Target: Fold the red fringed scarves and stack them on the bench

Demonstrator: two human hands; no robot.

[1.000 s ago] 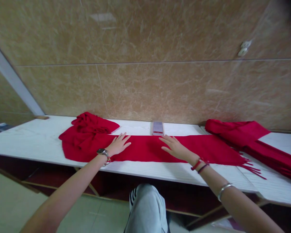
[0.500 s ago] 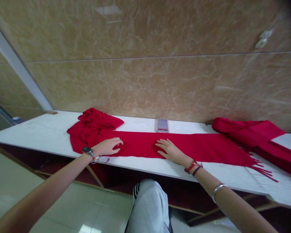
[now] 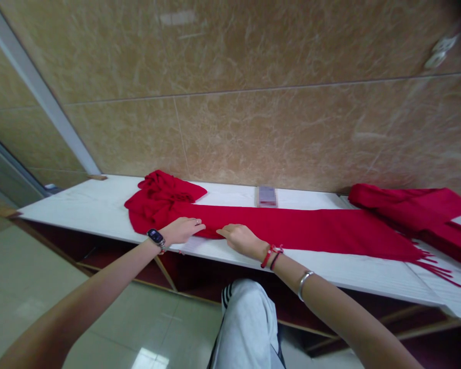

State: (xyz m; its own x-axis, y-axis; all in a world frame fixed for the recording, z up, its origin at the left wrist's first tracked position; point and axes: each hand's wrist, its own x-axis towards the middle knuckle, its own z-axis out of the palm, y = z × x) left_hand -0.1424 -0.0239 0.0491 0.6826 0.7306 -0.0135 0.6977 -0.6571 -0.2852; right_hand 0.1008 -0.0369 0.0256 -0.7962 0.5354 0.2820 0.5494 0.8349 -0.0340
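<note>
A long red scarf (image 3: 311, 228) lies stretched along the white countertop (image 3: 100, 205), its fringed end at the right and its other part bunched in a heap at the left. My left hand (image 3: 182, 230), with a watch at the wrist, pinches the scarf's near edge beside the heap. Close to its right, my right hand (image 3: 242, 240) has its fingers closed on the same near edge, which is lifted slightly between the two hands. Fingertips of both hands are partly hidden by the cloth.
A second red scarf (image 3: 411, 202) lies folded at the right end. A small flat case (image 3: 267, 197) sits by the tiled wall (image 3: 253, 133). Open shelves (image 3: 203, 277) lie under the counter, and my knee (image 3: 249, 318) is just in front.
My right hand has moved left towards my left hand, and its spread fingers have closed on the scarf's near edge. My left fingers have closed too. The view has shifted slightly.
</note>
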